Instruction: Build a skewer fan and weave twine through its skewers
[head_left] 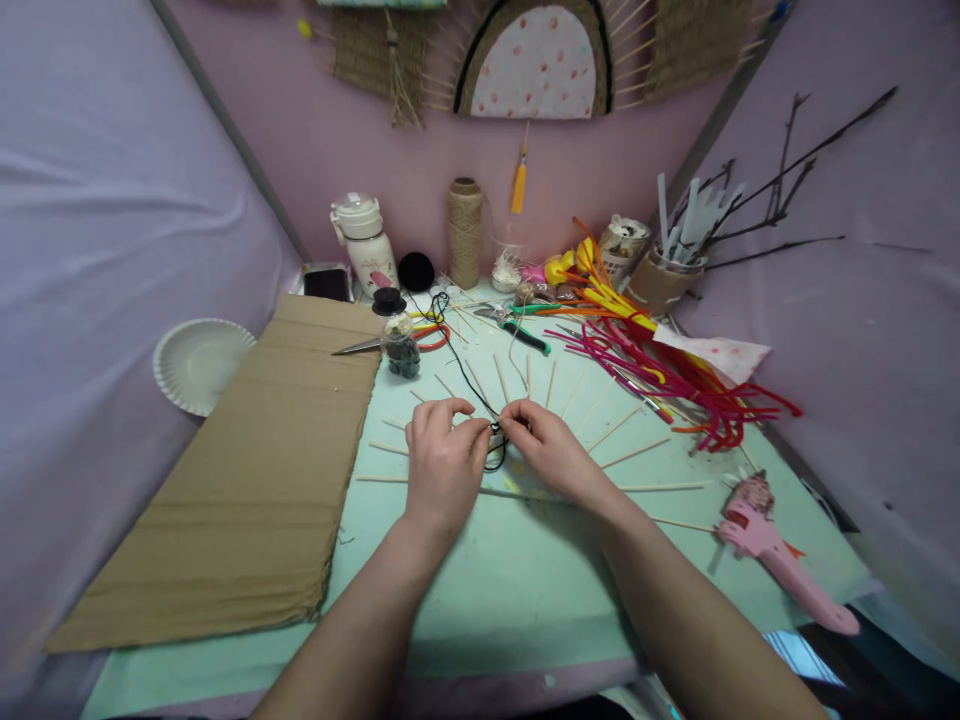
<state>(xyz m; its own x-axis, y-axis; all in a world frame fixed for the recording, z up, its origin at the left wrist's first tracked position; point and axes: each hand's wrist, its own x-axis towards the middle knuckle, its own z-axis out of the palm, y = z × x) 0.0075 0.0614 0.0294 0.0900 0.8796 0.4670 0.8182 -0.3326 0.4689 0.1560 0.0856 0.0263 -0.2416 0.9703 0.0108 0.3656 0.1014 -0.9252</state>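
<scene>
Head view: both hands meet over the mint-green bench (517, 590). The left hand (442, 462) and the right hand (553, 452) each pinch the black cord (471, 388), which loops between their fingertips and trails away beyond them. Wooden sticks (634, 452) fan out around the hands. A cardboard sheet (247, 470) lies left of the left hand, and a pink glue gun (772, 555) lies right of the right hand.

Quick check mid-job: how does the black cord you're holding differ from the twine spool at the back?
The black cord is dark; the twine spool is tan. The black cord trails loose across the table, while the twine spool stands upright, tightly wound. The left hand and right hand pinch the black cord; the twine spool sits untouched at the back. Both are string.
</scene>
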